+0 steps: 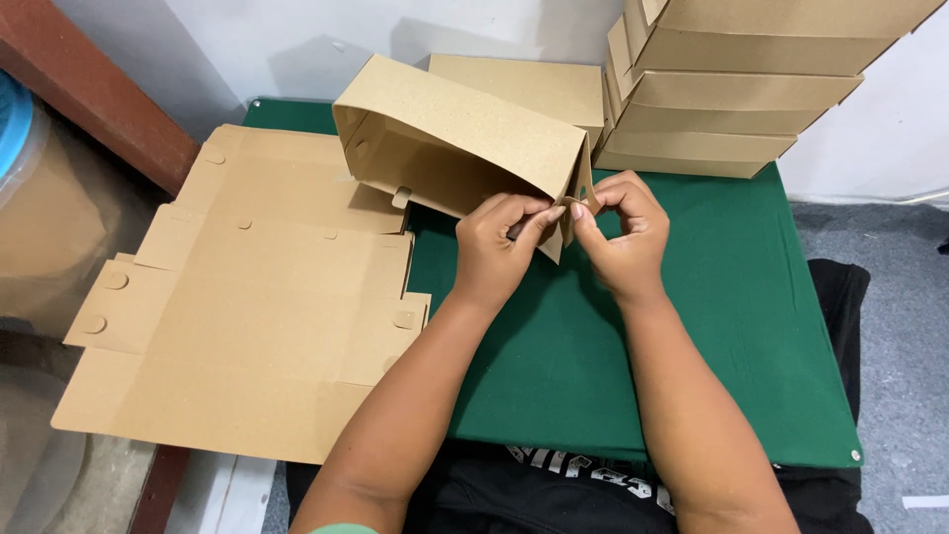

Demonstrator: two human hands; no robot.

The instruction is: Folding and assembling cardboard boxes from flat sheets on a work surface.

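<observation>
Green table (751, 297) against a white wall (297, 40), grey floor. One half-folded cardboard box (465, 138), pinched by left hand (497, 245) and right hand (621, 232). One pile of flat blanks (247, 297), four stacked boxes (732, 89).

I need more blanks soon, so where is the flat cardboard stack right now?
In the head view, the flat stack lies at the left, overhanging the green table, beside the half-folded box that both hands pinch.

Half-folded brown box (465, 148) ctr, flat blanks (247, 326) left, finished stack (732, 89) back-right.
</observation>
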